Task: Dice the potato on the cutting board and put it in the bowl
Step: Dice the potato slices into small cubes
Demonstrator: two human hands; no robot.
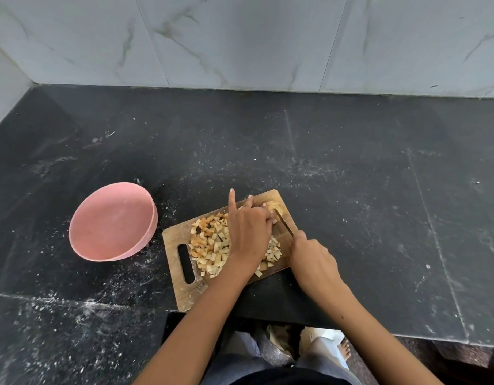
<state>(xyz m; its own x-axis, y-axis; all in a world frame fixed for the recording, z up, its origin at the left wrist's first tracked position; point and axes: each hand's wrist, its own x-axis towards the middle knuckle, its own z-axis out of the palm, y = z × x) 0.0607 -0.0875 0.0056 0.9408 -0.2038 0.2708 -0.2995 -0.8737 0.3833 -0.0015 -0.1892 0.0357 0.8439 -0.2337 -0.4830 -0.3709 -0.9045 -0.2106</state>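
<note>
A wooden cutting board [176, 237] lies on the black counter, with a heap of diced potato [209, 243] across its middle. An uncut potato piece [274, 207] sits at the board's far right corner. My left hand [248, 232] holds that piece with curled fingers, its index finger sticking up. My right hand [312, 257] grips a knife handle; the knife blade [284, 224] angles toward the potato piece beside my left fingers. A pink bowl [112, 220] stands left of the board, nothing visible inside.
The dark stone counter [351, 176] is dusted with white specks and runs back to a marble-tiled wall [240, 40]. The counter's front edge [268, 320] lies just under the board. My legs and a bare foot [344, 351] show below.
</note>
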